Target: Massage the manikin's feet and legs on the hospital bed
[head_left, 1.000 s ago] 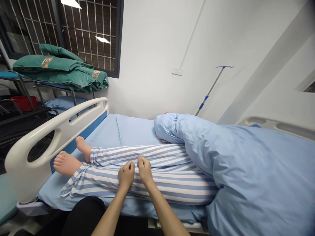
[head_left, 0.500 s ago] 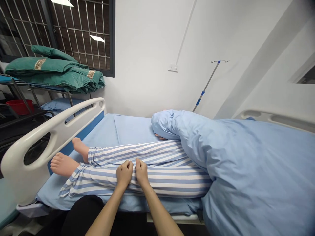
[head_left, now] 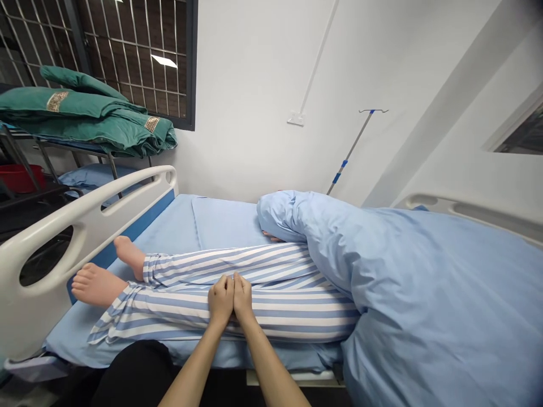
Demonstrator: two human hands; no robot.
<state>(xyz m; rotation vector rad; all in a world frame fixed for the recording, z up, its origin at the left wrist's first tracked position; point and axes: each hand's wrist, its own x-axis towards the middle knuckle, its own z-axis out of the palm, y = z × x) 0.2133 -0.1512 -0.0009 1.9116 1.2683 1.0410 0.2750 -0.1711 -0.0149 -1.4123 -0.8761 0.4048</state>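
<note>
Blue-and-white striped trousers [head_left: 297, 314] lie extended along a bed [head_left: 224, 220], their stripes running lengthwise, the cloth creased and gathered near the ankles; bare feet [head_left: 99, 284] emerge beside the white footboard [head_left: 87, 237]. Pale blue quilt [head_left: 403, 282] covers the trousers' upper end. The left hand [head_left: 221, 297] and right hand [head_left: 243, 295] meet over the nearer trouser leg, fingers curled inward; whether they pinch cloth cannot be told. Far left: red basin [head_left: 21, 180], contents hidden.
</note>
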